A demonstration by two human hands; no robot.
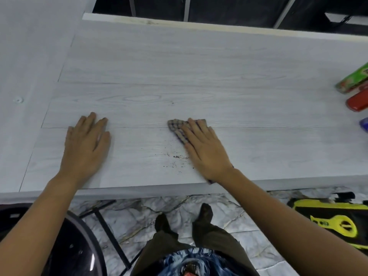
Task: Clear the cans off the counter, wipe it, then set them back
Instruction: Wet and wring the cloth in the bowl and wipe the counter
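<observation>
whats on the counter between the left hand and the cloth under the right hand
In the head view, mostly bare counter between the left hand and the checked cloth under the right hand; dark crumbs lie scattered just beside the right hand.

Both hands lie flat on the desk [199, 66] near its front edge: left hand [86, 144] at left, right hand [205, 150] atop a cloth [178, 127]; three cans [356, 94] lie at far right.
</observation>
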